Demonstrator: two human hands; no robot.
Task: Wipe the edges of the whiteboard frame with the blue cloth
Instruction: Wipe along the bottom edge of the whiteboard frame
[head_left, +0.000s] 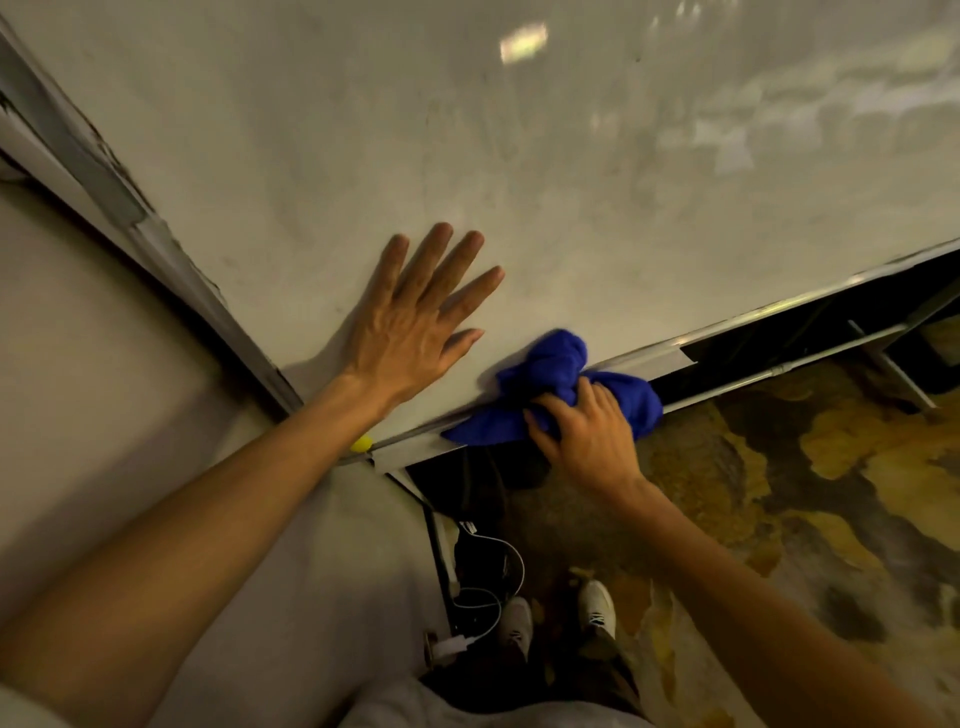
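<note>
The whiteboard (519, 156) fills the upper part of the view, smeared with grey marker haze. Its metal frame (753, 314) runs along the bottom edge and up the left side. My left hand (415, 322) lies flat on the board surface with fingers spread, holding nothing. My right hand (582, 431) grips the bunched blue cloth (558, 371) and presses it onto the bottom frame edge, a little right of the lower left corner.
A small yellow object (361, 443) sits at the frame's lower left corner. Below the board are stand bars (779, 371), a white charger cable (488, 597) and plug, my white shoes (597, 608) and a mottled yellow-brown floor (831, 493). A pale wall (104, 364) is at the left.
</note>
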